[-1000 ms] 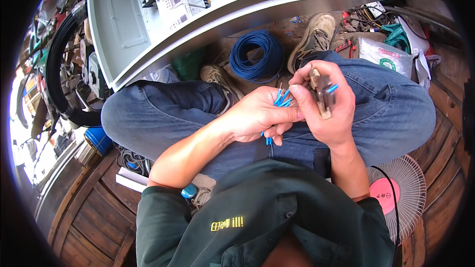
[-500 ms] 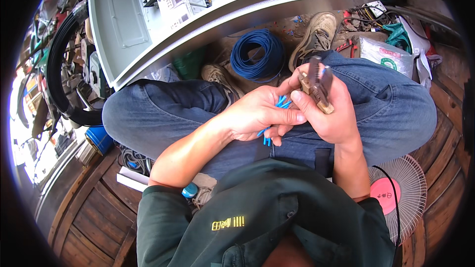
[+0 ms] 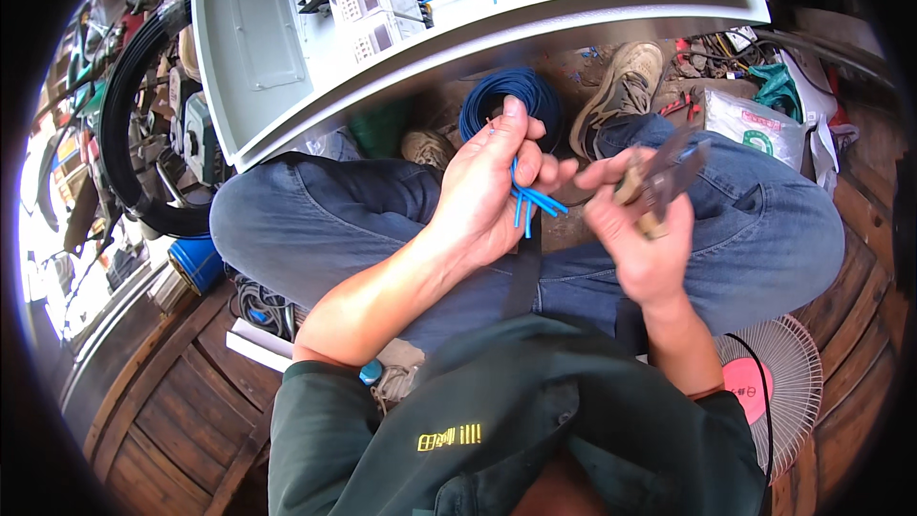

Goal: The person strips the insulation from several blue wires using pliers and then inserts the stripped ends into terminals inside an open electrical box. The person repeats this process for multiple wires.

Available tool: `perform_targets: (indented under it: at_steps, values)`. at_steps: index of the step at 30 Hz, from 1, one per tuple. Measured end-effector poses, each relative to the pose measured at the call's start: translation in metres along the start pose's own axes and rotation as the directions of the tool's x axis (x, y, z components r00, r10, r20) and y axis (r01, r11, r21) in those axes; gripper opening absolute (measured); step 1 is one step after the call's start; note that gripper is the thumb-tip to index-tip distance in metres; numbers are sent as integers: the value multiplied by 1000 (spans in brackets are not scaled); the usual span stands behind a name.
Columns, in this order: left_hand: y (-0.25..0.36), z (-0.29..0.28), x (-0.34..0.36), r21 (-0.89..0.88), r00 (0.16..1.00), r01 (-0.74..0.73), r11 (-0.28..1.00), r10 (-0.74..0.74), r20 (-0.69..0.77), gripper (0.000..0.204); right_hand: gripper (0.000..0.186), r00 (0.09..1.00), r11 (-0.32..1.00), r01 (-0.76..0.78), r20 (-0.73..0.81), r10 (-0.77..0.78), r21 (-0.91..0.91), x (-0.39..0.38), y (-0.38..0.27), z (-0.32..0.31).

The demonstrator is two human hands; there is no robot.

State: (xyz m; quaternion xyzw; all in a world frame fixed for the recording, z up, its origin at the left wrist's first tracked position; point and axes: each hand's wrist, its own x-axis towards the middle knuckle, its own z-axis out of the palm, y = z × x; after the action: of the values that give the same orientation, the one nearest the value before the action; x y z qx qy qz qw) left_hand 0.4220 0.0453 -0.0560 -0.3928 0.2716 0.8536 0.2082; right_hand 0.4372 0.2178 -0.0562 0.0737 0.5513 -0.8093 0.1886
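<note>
My left hand point(image 3: 478, 193) is closed around a small bunch of short blue wires point(image 3: 537, 201), whose ends fan out below the fingers. One wire tip seems to poke up by the thumb. Close by on the right, my right hand point(image 3: 642, 253) grips a wire stripper point(image 3: 666, 180) with dark metal jaws and tan handles. Motion blurs the stripper, and its jaws point up and to the right. Both hands are above my crossed legs, a short gap apart. Beyond the left hand, a coil of blue wire point(image 3: 478, 105) lies on the floor.
An open grey metal enclosure point(image 3: 250, 33) with clear-covered meters point(image 3: 368, 0) and wiring stands ahead. A black cable coil point(image 3: 113, 129) is at left. Red-handled pliers point(image 3: 676, 107) and a plastic bag point(image 3: 755, 124) lie ahead right. A fan with a pink hub point(image 3: 745, 387) is near my right elbow.
My hands have moved apart. The left hand has turned upward with the blue wires, while the right hand has shifted right and slightly down with the wire stripper. The view has shifted slightly.
</note>
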Motion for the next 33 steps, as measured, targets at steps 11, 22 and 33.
perform_targets:
  at_steps: [11,22,33]
  values:
    - [-22,2,12,-312,997,-22,950,45,67,31,30,991,855,105,-18,-133,-508,0,23,12]
    - [-11,-6,4,137,982,-142,980,122,143,19,16,976,970,-211,-71,204,-118,10,4,-3]
    - [22,15,-24,630,797,-556,-543,-134,588,53,12,934,891,-315,61,352,-328,15,2,-8]
